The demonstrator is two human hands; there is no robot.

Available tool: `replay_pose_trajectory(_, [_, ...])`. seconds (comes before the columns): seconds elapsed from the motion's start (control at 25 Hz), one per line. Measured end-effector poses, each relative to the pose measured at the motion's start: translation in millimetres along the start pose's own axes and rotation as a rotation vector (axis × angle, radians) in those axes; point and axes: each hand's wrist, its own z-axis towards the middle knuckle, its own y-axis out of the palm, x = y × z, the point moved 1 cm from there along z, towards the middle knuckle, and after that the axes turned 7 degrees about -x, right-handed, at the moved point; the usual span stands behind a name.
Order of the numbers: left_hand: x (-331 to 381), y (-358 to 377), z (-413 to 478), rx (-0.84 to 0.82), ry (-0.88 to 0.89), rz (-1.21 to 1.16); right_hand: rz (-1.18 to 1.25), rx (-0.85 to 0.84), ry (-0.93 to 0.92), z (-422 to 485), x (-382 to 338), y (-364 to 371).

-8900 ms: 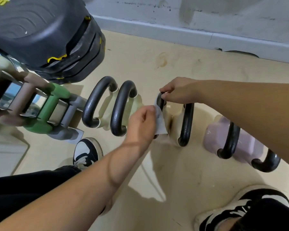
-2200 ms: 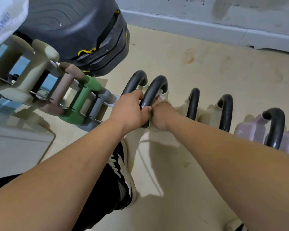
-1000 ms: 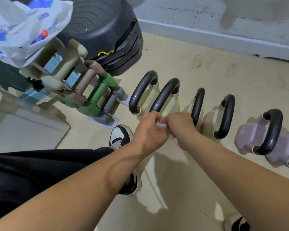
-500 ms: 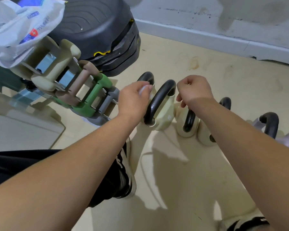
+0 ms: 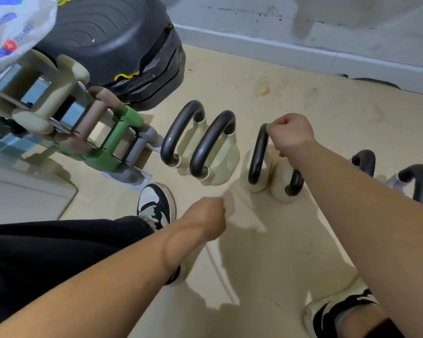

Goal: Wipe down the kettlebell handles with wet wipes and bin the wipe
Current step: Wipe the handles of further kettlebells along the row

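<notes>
Several cream kettlebells with black handles stand in a row on the floor. My right hand (image 5: 291,135) grips the top of the third handle (image 5: 257,157) from the left. The first handle (image 5: 181,132) and the second handle (image 5: 210,145) stand free, and the fourth handle (image 5: 294,184) is partly hidden under my right forearm. My left hand (image 5: 205,215) is curled in a fist nearer to me, pinching a pale, blurred wet wipe (image 5: 242,211) that hangs to its right, clear of the kettlebells.
A rack of cream, brown, green and grey dumbbells (image 5: 103,140) stands at the left, with a black stacked platform (image 5: 122,45) behind it and a wipes packet (image 5: 10,32) at top left. Purple kettlebells (image 5: 418,184) sit at the right. My shoes (image 5: 156,206) are on the floor.
My left hand has pulled back from the first handle toward me with the wipe. My right hand has closed on the top of the third handle.
</notes>
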Motion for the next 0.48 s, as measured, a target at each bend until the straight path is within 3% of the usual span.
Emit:
replay_pose_trajectory(0.12, [25,-33,24,0.442,0.189,-0.289,0.066,-0.072,0.047,1,3,-7])
replay_pose_trajectory(0.2, [28,-64,35,0.610,0.223,-0.488,0.098,-0.101,0.040,5,0,-8])
replay_pose_trajectory(0.36, [47,-78,65,0.631,0.302,-0.758,0.008,-0.134,0.052,19,-5,-7])
replay_pose_trajectory(0.48, [69,-34,64,0.537,0.271,-0.619,0.008,-0.179,0.093,29,-8,-11])
